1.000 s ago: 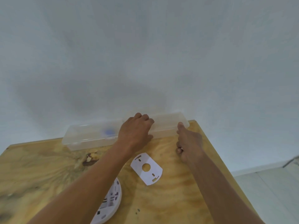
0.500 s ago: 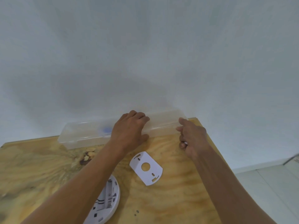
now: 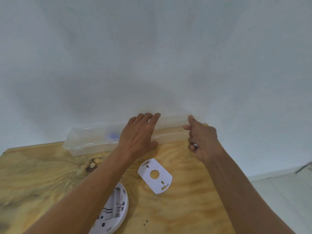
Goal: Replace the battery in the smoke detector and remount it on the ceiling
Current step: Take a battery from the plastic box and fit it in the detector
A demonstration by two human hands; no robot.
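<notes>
The white round smoke detector (image 3: 116, 211) lies back side up near the table's front edge, partly hidden under my left forearm. Its white mounting plate (image 3: 155, 176) lies flat to the right of it. A long clear plastic box (image 3: 87, 141) stands at the back against the wall, with a small blue thing (image 3: 112, 135) blurred inside. My left hand (image 3: 138, 135) rests over the box's lid, fingers across the top and thumb at the front. My right hand (image 3: 200, 139) is at the box's right end, thumb and forefinger on it, the other fingers curled.
The plywood table (image 3: 185, 208) ends just right of my right arm, with a tiled floor (image 3: 287, 191) below. A white wall (image 3: 152, 56) rises straight behind the box. A dark knot (image 3: 92, 166) marks the wood in front of the box.
My right hand has lifted from the table beside the box up to its right end. My left hand has stayed on the lid. The view has tilted a little.
</notes>
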